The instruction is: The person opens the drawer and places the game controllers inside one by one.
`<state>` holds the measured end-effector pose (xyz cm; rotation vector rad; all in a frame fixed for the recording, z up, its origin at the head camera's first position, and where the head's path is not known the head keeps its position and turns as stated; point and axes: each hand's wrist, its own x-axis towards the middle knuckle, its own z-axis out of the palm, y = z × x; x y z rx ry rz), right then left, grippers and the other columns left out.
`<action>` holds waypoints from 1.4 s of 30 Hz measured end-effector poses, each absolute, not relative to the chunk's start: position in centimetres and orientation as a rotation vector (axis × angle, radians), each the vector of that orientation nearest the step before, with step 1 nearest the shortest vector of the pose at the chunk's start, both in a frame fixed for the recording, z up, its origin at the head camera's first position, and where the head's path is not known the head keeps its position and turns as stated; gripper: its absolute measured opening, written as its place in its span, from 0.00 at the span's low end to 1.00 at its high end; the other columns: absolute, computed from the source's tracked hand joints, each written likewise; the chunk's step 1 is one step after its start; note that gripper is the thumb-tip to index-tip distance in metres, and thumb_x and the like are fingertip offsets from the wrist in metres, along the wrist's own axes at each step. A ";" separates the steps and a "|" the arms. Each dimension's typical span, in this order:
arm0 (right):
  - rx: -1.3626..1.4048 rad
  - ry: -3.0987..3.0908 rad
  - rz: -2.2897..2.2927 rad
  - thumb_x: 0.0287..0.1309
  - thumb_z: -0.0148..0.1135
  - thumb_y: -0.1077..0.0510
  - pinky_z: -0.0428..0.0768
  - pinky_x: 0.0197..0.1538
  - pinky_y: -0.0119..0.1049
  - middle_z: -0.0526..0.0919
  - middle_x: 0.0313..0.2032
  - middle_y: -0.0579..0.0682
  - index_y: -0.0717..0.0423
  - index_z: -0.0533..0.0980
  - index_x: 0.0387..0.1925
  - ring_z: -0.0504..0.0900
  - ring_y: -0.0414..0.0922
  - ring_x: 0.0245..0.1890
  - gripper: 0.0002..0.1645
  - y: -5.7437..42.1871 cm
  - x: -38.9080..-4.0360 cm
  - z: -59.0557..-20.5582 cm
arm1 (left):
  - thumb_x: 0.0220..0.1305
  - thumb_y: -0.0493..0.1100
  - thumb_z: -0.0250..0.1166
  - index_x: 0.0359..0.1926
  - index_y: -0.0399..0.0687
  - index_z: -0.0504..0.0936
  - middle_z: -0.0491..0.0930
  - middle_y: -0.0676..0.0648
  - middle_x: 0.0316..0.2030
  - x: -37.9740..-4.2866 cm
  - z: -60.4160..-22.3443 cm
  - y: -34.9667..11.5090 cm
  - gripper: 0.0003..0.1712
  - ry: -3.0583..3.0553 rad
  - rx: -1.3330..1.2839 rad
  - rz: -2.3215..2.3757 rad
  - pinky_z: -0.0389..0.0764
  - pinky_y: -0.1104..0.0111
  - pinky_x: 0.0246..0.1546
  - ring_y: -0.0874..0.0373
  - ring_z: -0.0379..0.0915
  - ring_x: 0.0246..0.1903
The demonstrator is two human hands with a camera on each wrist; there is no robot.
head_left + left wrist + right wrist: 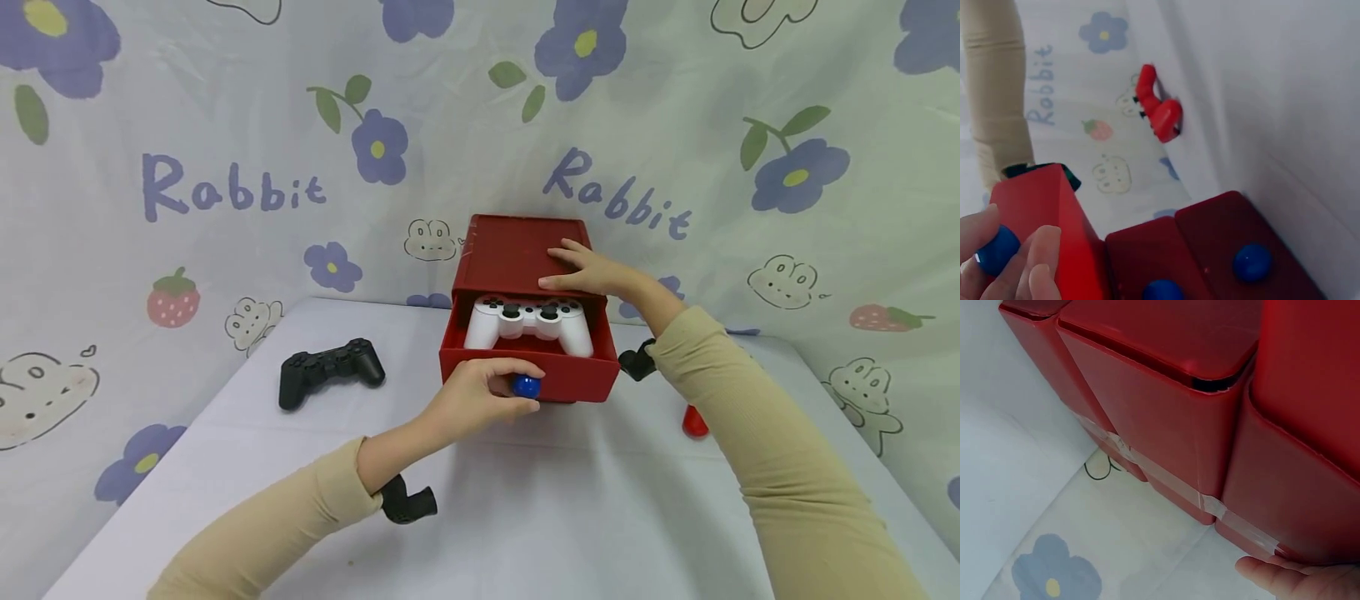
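Note:
A red drawer cabinet (517,254) stands against the back cloth, its top drawer (577,379) pulled out toward me. Inside that drawer lies a white game controller (530,321). My left hand (480,392) pinches the round blue knob (527,386) on the drawer's front between thumb and fingers. On the cabinet's top, near its right edge, my right hand (588,271) rests with fingers spread. The left wrist view shows two closed lower drawers with blue knobs (1252,262). In the right wrist view, fingers (1297,578) lie along the cabinet's edge.
A black game controller (330,371) lies on the white table (480,517) to the left. Right of the cabinet is a red game controller (1160,106), mostly hidden by my right forearm in the head view. Clear tape (1172,481) runs around the cabinet's side.

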<state>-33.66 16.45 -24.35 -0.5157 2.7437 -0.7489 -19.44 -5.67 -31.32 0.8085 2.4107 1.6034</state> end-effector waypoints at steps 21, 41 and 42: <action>-0.516 2.737 -0.768 0.56 0.54 0.42 0.45 0.65 0.61 0.35 0.71 0.54 0.52 0.47 0.70 0.35 0.57 0.70 0.47 16.4 -33.6 -24.4 | 0.52 0.40 0.69 0.47 0.51 0.80 0.81 0.46 0.35 -22.2 -30.7 -5.0 0.19 2.463 0.710 1.598 0.80 0.66 0.31 0.58 0.77 0.27; -0.511 2.737 -0.769 0.57 0.54 0.42 0.43 0.64 0.63 0.33 0.71 0.54 0.53 0.46 0.70 0.34 0.58 0.70 0.47 16.5 -33.7 -24.4 | 0.56 0.46 0.66 0.53 0.58 0.77 0.81 0.45 0.29 -27.2 -30.7 -4.0 0.21 2.541 0.623 1.484 0.78 0.65 0.25 0.48 0.77 0.27; -0.511 2.739 -0.768 0.57 0.54 0.42 0.43 0.64 0.63 0.33 0.71 0.55 0.53 0.46 0.70 0.34 0.58 0.70 0.47 16.5 -33.7 -24.4 | 0.56 0.46 0.66 0.53 0.58 0.77 0.81 0.45 0.29 -27.3 -30.7 -4.0 0.21 2.544 0.627 1.486 0.78 0.65 0.25 0.48 0.77 0.27</action>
